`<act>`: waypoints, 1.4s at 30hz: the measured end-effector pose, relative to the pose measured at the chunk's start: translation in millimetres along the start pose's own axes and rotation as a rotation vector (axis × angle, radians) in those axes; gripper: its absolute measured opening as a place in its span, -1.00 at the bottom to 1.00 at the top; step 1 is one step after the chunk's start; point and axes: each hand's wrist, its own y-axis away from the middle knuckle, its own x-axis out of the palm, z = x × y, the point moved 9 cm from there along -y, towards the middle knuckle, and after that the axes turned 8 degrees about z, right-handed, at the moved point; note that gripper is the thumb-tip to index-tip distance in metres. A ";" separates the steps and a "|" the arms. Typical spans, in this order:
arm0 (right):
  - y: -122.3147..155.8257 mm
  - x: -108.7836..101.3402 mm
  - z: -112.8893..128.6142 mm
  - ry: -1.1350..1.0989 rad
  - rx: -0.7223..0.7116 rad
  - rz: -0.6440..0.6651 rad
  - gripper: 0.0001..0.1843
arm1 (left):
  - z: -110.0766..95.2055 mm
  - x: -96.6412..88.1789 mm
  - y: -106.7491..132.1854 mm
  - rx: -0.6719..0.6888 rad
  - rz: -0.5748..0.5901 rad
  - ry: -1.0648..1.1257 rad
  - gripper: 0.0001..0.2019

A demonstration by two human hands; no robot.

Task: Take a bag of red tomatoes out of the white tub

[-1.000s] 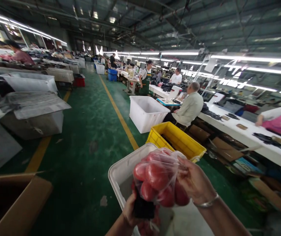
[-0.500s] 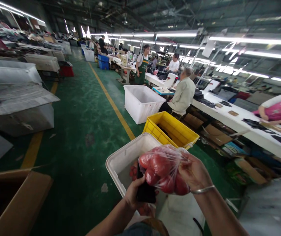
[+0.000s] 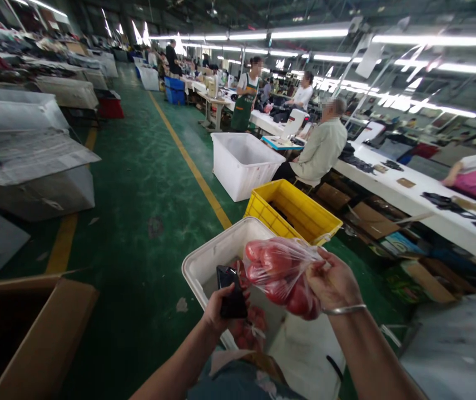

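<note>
No words, numbers, labels or signs can be read anywhere here. The clear bag of red things (image 3: 282, 269) has no print that shows. The black phone (image 3: 230, 291) shows nothing on it. The white bin (image 3: 204, 266) and the yellow crate (image 3: 292, 208) have plain sides.

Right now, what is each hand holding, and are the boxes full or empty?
Left hand: shut on a black item.
Right hand: shut on the bag.
Bag: clear, full of red pieces, held up.
Near tub: open, some red bags inside.
Yellow crate: open, contents unclear.
Far tub: open, looks empty.
</note>
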 end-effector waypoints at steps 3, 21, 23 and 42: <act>-4.5 -11.7 2.3 -0.020 -0.017 -0.045 -0.88 | -17.0 -41.8 9.2 0.074 -0.134 -0.030 -0.78; 1.0 -53.8 -33.0 -0.143 0.075 -0.301 -0.89 | -2.0 17.3 -18.5 0.370 -0.064 -0.300 -0.22; 2.8 -52.2 -40.3 -0.145 0.112 -0.268 -0.87 | -4.0 14.0 -19.0 0.393 -0.100 -0.310 -0.26; 29.1 -126.2 -74.8 0.296 0.168 -0.181 -0.67 | 35.8 -45.8 -15.4 -0.034 0.145 -0.303 -0.36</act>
